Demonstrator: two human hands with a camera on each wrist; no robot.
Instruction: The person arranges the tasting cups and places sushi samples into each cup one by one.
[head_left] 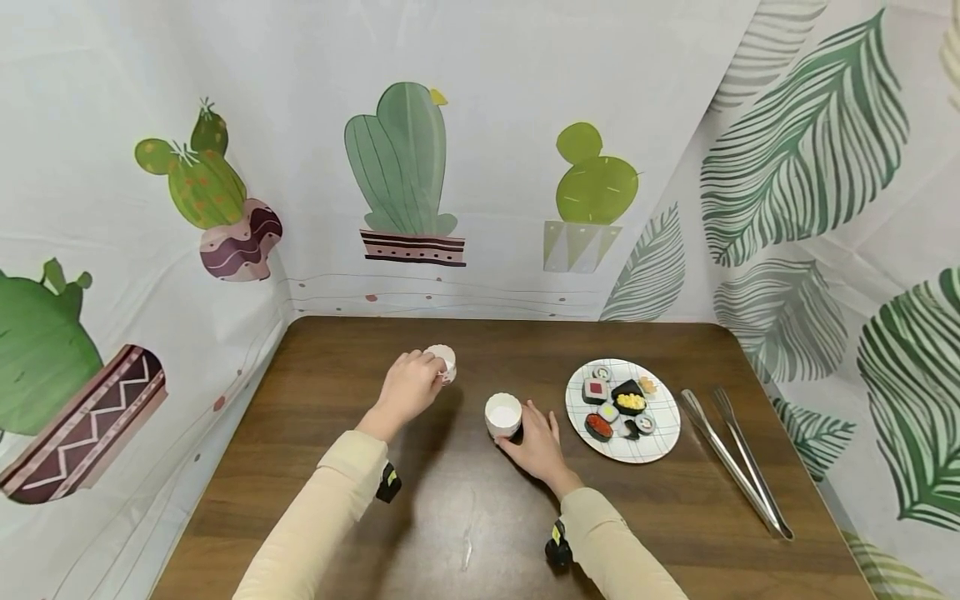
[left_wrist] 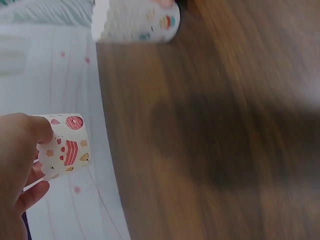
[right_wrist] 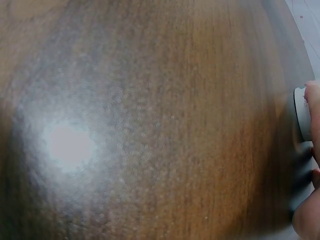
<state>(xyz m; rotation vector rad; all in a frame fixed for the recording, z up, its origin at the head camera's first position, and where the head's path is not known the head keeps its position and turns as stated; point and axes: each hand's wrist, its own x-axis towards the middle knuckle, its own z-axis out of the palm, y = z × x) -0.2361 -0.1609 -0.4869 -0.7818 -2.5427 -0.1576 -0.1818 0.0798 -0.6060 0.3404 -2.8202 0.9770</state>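
In the head view my left hand (head_left: 408, 387) pinches a white paper baking cup (head_left: 442, 360) by its side, left of centre. The left wrist view shows the thumb on this printed cup (left_wrist: 70, 145), which has a red cake slice and small motifs; it appears raised off the table. My right hand (head_left: 538, 443) holds a second white paper baking cup (head_left: 502, 415), upright with its scalloped opening facing up. The right wrist view catches only a sliver of that cup (right_wrist: 301, 114) and some fingers (right_wrist: 315, 117) at the right edge.
To the right of the right hand lies a round white plate (head_left: 654, 450) with a grid pattern and several sushi pieces (head_left: 628, 402). Metal tongs (head_left: 738, 471) lie beyond it near the right table edge. Patterned cloth (head_left: 495, 167) hangs behind the brown wooden table (head_left: 315, 500).
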